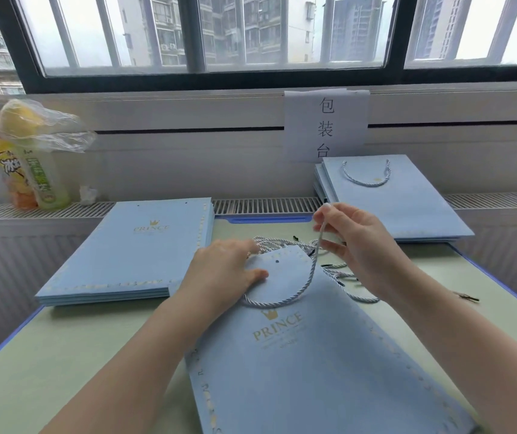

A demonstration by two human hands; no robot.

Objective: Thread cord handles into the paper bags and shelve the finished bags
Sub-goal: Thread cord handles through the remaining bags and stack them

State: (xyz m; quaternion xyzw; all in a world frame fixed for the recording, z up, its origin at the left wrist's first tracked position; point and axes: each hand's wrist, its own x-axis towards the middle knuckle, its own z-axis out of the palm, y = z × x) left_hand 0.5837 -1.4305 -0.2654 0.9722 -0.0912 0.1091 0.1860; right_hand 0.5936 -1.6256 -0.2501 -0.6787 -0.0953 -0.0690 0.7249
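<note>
head view: right hand (349, 242) pinching cord (309, 277) above bag (298, 355). left hand (224, 270) flat, pressing bag top. empty hole (277, 261) between hands, nearer left.

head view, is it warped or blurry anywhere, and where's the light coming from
Head view: wide-angle bending bows the window frame and the table edges; flat daylight from the window, only soft shadows; the left hand slightly motion-blurred, the right hand pinching the cord sharper.

Left hand (226, 270) flat, fingers pressing down; right hand (354, 245) raised, grip pinched.
</note>
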